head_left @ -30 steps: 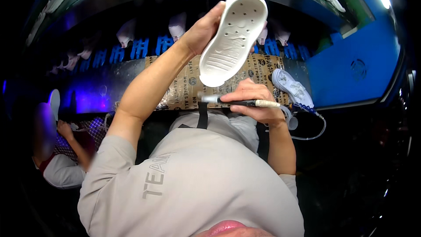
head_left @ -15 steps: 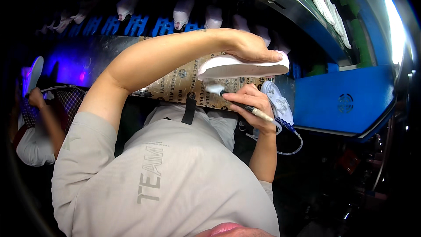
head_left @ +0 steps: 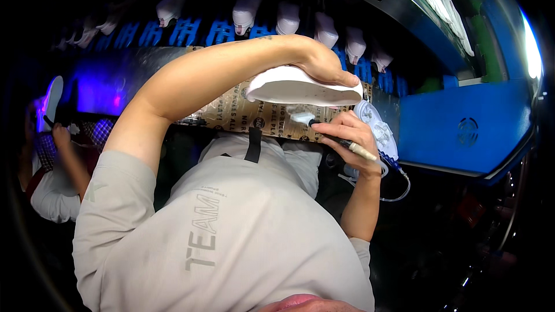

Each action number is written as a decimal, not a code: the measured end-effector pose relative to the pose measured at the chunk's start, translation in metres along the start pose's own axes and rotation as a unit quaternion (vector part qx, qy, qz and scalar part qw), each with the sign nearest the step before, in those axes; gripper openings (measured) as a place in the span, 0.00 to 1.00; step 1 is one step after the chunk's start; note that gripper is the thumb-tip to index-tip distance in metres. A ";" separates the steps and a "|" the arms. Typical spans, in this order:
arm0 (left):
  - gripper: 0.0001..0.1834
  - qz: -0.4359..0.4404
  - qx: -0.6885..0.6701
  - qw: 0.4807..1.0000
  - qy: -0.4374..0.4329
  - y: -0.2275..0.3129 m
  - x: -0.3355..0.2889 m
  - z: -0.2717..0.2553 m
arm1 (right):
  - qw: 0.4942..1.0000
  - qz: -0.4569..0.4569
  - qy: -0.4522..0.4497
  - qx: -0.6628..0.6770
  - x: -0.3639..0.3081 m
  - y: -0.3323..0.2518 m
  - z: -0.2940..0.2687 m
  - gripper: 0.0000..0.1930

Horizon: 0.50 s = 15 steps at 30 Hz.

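The white sole (head_left: 298, 89), held a second earlier in a near-upright slant with its holed face in full view, was turned crosswise and onto its edge, and the left grip (head_left: 328, 66) was moved from its side to over its top. The brush (head_left: 335, 137) in the right grip (head_left: 354, 138) was tilted from nearly level to a clear slant, and, since half a second earlier, its bristles (head_left: 301, 117) were shifted from below the sole's left end to nearer its middle.
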<state>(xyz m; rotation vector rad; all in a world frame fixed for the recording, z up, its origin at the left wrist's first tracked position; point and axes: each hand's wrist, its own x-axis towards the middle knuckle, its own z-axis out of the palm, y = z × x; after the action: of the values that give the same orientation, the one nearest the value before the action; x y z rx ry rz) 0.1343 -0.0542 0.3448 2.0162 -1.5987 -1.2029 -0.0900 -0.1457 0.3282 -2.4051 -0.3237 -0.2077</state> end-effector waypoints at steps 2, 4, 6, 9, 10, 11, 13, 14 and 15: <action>0.52 0.003 0.003 1.000 0.016 -0.008 0.001 0.003 | 0.996 0.049 0.078 0.009 -0.007 0.001 0.000 0.18; 0.52 -0.009 -0.002 1.000 0.001 -0.007 -0.006 0.001 | 0.991 0.066 0.112 -0.018 -0.013 0.003 -0.001 0.18; 0.52 -0.032 -0.006 0.999 -0.003 -0.010 -0.012 -0.002 | 0.997 0.045 0.057 -0.019 -0.014 0.003 -0.006 0.18; 0.53 -0.030 0.002 0.999 0.012 -0.019 -0.019 -0.003 | 0.994 0.049 0.096 -0.003 -0.020 0.007 -0.011 0.18; 0.54 -0.023 -0.006 1.000 0.012 -0.022 -0.020 -0.002 | 0.992 0.067 0.105 -0.020 -0.020 0.007 -0.010 0.18; 0.54 -0.028 -0.010 1.000 0.008 -0.023 -0.021 -0.003 | 0.989 0.086 0.114 -0.037 -0.021 0.008 -0.010 0.18; 0.54 -0.043 -0.016 0.999 0.005 -0.026 -0.022 -0.006 | 0.997 0.044 0.057 -0.033 -0.019 0.009 -0.013 0.18; 0.53 -0.048 -0.017 0.999 0.012 -0.032 -0.018 -0.003 | 0.999 0.022 0.029 -0.031 -0.020 0.009 -0.014 0.18; 0.52 -0.057 -0.032 0.998 0.020 -0.036 -0.017 -0.001 | 0.998 0.024 0.056 -0.001 -0.020 0.010 -0.012 0.18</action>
<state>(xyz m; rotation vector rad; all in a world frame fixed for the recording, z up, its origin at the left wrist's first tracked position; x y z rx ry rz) 0.1586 -0.0273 0.3281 2.1026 -1.4260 -1.2273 -0.1073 -0.1646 0.3266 -2.3885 -0.2149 -0.3206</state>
